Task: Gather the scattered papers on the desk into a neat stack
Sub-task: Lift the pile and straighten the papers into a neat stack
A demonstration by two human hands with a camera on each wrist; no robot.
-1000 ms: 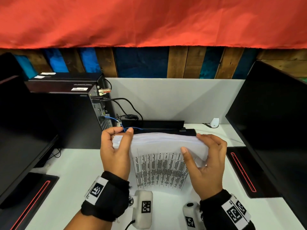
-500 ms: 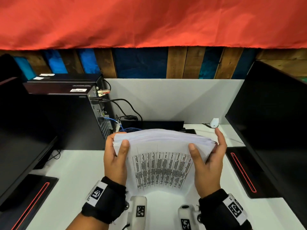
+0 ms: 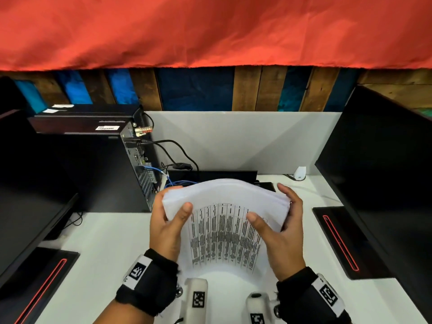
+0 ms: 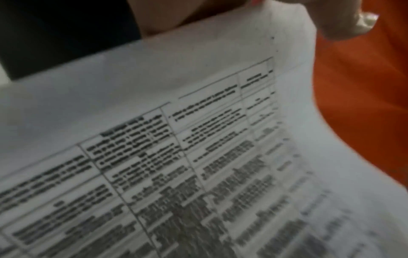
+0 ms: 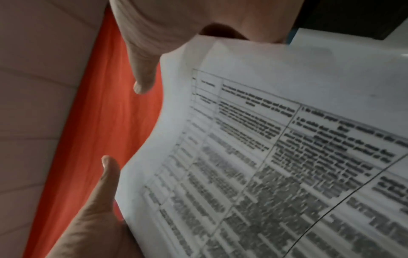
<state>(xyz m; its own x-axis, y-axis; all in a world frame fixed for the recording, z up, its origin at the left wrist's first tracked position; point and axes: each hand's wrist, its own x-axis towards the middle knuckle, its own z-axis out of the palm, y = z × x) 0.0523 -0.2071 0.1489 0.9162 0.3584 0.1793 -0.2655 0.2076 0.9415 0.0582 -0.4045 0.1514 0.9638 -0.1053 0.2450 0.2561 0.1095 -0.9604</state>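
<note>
A stack of white papers [image 3: 224, 230] stands on its lower edge on the white desk [image 3: 105, 242], bowed, with a printed table facing me. My left hand [image 3: 173, 213] grips its left edge, thumb on the front and fingers behind. On the other side my right hand [image 3: 280, 213] holds the right edge, its thumb pressed on the printed face and its fingers running up along the side. The sheets [image 4: 198, 139] fill the left wrist view. In the right wrist view the stack [image 5: 264, 157] lies against my palm beside straight fingers [image 5: 108, 174].
A black computer tower [image 3: 105, 171] with cables [image 3: 177, 164] stands to the left, close behind the stack. Dark monitors flank the desk on the left [image 3: 30, 195] and right [image 3: 385, 183], their bases on the desk. A small white plug [image 3: 300, 172] sits by the back partition.
My fingers have come off the stack's top edge, where they were curled a second ago, to its sides. The right fingers straightened, then bent slightly. The stack stands taller and more bowed.
</note>
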